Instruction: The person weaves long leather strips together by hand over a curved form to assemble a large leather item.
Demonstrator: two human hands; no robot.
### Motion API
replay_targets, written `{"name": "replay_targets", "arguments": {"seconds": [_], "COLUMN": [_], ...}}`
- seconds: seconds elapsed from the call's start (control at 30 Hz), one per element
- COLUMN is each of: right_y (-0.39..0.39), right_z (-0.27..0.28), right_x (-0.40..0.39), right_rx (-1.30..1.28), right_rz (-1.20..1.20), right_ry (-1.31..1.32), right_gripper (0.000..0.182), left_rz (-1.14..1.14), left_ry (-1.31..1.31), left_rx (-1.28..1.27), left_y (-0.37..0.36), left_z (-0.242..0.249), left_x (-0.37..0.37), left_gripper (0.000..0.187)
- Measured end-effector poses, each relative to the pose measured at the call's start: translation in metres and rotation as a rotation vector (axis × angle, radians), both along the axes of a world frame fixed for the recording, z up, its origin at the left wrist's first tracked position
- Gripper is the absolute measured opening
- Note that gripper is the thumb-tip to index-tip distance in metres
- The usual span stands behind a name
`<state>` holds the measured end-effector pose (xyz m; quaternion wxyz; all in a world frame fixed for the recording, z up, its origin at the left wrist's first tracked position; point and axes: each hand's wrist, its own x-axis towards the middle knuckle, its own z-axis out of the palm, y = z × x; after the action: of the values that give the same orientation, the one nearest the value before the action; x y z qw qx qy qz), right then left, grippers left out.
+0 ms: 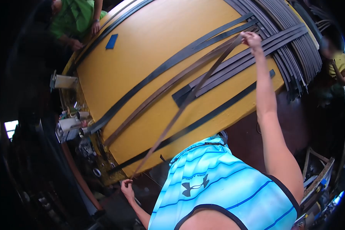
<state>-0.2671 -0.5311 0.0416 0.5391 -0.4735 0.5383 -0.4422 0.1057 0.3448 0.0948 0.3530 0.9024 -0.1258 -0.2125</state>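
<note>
A long, narrow brown strip (168, 128) that looks like leather runs diagonally across the yellow table (142, 57). My right hand (252, 40) pinches its far end above the table's right part. At the near left corner, beyond the table edge, my left hand (127, 188) has its fingers closed around the other end. Beneath the held strip lie a second brown strip (151, 99), a wide black strip (161, 69) and a thinner black strip (226, 102). Close to my right hand, several grey-brown strips (239, 68) lie side by side over the table.
A thick row of dark strips (295, 57) covers the table's right end. A blue piece (111, 41) lies near the far left. Tins and containers (71, 124) stand along the left edge. A person in green (76, 21) is at the far side, and one in yellow (342, 65) at right.
</note>
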Motion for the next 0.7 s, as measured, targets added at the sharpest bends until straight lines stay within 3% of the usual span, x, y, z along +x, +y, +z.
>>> {"name": "replay_targets", "arguments": {"seconds": [0.1,0.17,0.23,0.37,0.7], "right_y": [-0.018,-0.032,-0.03,-0.011,0.085], "right_z": [0.036,0.053,0.054,0.034,-0.006], "right_x": [-0.05,-0.096,-0.135,-0.197,-0.254], "right_rx": [-0.014,0.072,0.053,0.142,0.109], "right_rz": [-0.049,0.139,0.151,-0.14,-0.353], "right_ry": [-0.156,-0.26,-0.362,-0.235,-0.075], "right_gripper": [0.016,0.014,0.011,0.007,0.009], "left_rz": [-0.011,-0.1,-0.169,-0.211,-0.354], "left_ry": [0.07,0.135,0.249,0.46,0.529], "left_rx": [0.133,0.162,0.222,0.244,0.338], "left_y": [0.011,0.001,-0.008,-0.021,-0.021], "left_z": [0.001,0.01,0.01,-0.007,-0.057], "left_x": [0.018,0.025,0.035,0.058,0.105], "left_gripper": [0.004,0.007,0.012,0.01,0.012]}}
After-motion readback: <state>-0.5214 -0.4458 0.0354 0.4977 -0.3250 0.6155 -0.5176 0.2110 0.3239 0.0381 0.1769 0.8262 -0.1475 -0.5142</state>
